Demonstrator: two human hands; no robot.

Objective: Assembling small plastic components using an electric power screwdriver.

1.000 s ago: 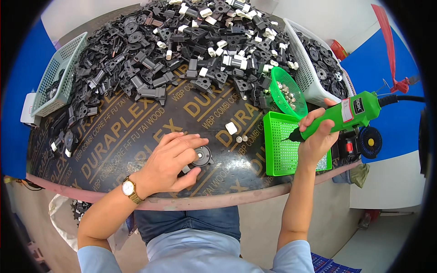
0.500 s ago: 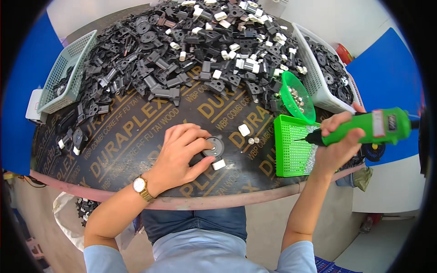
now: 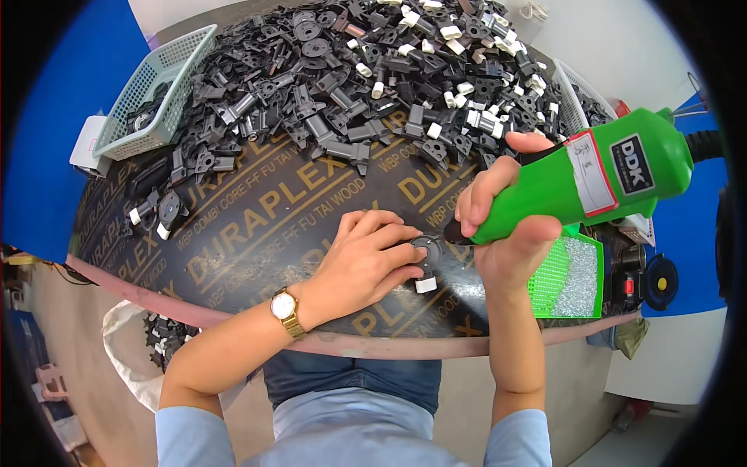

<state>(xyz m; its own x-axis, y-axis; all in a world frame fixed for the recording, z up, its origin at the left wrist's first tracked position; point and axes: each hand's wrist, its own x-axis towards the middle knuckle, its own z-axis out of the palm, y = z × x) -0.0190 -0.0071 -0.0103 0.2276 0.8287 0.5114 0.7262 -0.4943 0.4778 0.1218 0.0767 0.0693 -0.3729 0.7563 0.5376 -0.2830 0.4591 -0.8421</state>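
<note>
My left hand [image 3: 372,255], watch on its wrist, rests on the dark tabletop and grips a round black plastic part [image 3: 431,251] by its left side. A small white plastic block [image 3: 426,285] sits at the near edge of that part. In my right hand [image 3: 506,233] is a green electric screwdriver [image 3: 568,175], held level with its nose toward the round part. The tip is a dark blur just above and right of the part; whether it touches cannot be made out. Beneath the tool, a green tray [image 3: 600,300] holds many small silvery screws.
A large heap of black plastic parts [image 3: 319,93] mixed with white blocks covers the table's far side. A pale green basket [image 3: 175,82] stands at the left, a whitish basket [image 3: 572,101] at the far right. A black part with a white tip [image 3: 170,210] lies at left.
My right hand has brought the screwdriver from over the green tray leftward to the round part. My left hand still holds that part. The whole view has shifted.
</note>
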